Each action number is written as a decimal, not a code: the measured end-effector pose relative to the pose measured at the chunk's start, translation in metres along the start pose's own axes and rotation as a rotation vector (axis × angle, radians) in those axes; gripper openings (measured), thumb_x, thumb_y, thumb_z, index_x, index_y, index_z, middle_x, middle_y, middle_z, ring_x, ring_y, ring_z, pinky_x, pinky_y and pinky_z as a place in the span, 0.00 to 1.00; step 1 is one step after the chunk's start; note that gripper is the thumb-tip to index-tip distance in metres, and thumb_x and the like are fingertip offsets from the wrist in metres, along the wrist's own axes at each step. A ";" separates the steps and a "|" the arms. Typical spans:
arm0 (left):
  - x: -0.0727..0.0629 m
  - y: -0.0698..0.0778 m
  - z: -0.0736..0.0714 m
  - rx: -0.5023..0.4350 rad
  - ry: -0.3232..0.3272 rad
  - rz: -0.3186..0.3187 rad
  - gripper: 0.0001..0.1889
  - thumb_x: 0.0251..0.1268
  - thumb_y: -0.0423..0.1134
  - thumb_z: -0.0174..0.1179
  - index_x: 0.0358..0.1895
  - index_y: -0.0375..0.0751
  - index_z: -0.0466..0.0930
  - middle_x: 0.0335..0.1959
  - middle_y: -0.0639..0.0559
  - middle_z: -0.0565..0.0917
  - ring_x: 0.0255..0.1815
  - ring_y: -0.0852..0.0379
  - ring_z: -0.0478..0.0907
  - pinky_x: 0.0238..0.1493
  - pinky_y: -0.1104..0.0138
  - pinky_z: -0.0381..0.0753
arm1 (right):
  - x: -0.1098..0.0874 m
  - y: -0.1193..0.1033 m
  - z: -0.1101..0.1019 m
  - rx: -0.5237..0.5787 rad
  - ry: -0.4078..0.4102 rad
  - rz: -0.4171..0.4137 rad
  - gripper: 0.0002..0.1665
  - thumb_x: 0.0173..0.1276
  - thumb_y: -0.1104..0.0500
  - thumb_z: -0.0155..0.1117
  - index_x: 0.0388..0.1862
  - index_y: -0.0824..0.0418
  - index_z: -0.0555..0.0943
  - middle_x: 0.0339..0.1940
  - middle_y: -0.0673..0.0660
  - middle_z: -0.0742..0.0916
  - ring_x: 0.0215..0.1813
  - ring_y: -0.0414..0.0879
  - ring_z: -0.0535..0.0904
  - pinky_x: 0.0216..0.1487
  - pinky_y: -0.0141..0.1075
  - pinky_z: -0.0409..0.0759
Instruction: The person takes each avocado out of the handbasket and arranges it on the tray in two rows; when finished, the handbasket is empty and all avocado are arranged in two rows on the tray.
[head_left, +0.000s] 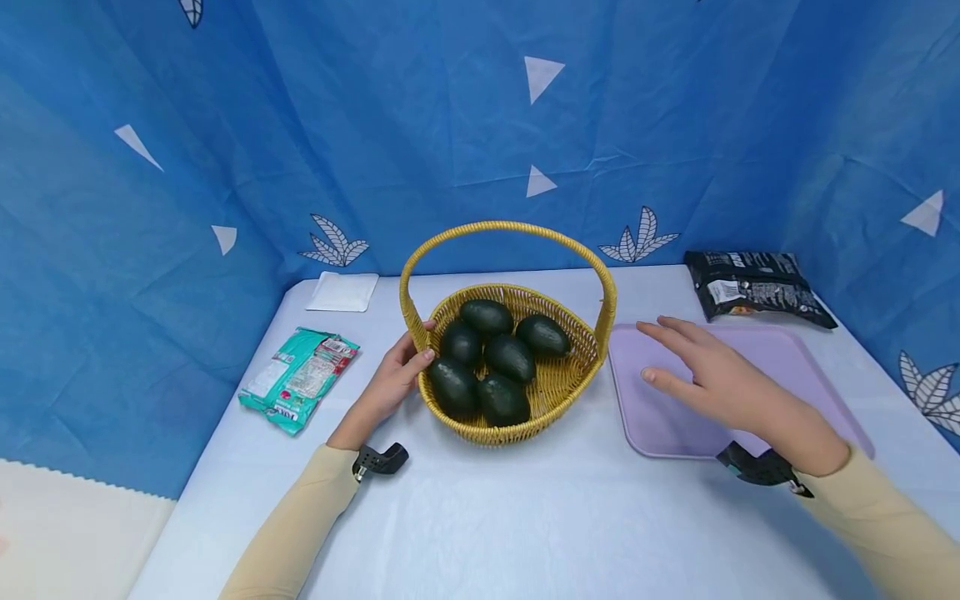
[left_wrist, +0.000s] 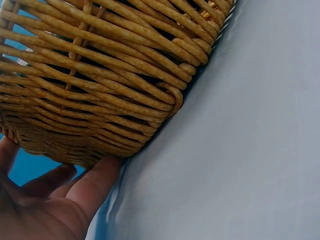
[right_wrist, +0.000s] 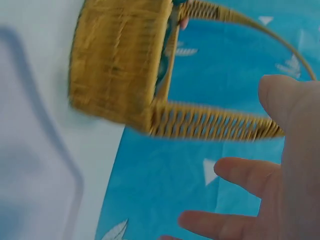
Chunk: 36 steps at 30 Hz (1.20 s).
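Note:
A yellow wicker basket [head_left: 551, 408] with a tall arched handle stands mid-table. Several dark green avocados [head_left: 510, 358] lie inside it, mostly toward its left side. My left hand [head_left: 393, 375] grips the basket's left rim near the foot of the handle, thumb on top and fingers along the outer side. In the left wrist view, the fingers [left_wrist: 97, 185] are against the woven wall. To the basket's right, my right hand [head_left: 712, 375] hovers over a lilac tray [head_left: 652, 433], fingers spread and holding nothing. The right wrist view has the basket blurred beyond the thumb.
Left of the basket lies a teal snack packet [head_left: 300, 379], with a flat white packet [head_left: 342, 292] behind it. A black snack bag [head_left: 757, 287] lies at the back right behind the tray. Blue patterned cloth [head_left: 450, 125] hangs around the table's back and sides.

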<state>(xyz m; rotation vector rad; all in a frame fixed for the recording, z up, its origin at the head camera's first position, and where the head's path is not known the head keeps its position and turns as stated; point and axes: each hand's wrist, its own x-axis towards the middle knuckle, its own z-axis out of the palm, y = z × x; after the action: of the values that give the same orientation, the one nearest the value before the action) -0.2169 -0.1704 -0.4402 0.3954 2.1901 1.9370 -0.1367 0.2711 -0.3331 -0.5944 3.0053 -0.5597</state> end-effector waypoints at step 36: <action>0.001 -0.001 0.000 0.015 0.025 -0.003 0.29 0.81 0.38 0.49 0.80 0.45 0.56 0.77 0.33 0.64 0.70 0.42 0.66 0.55 0.74 0.79 | 0.067 -0.094 0.068 0.150 -0.135 -0.387 0.35 0.76 0.42 0.59 0.77 0.54 0.70 0.67 0.59 0.82 0.66 0.54 0.80 0.61 0.51 0.83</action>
<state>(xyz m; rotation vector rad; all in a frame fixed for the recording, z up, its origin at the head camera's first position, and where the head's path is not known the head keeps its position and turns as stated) -0.2179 -0.1699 -0.4413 0.3718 2.2203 1.9357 -0.1581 0.1414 -0.3611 -1.1599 2.7014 -0.7190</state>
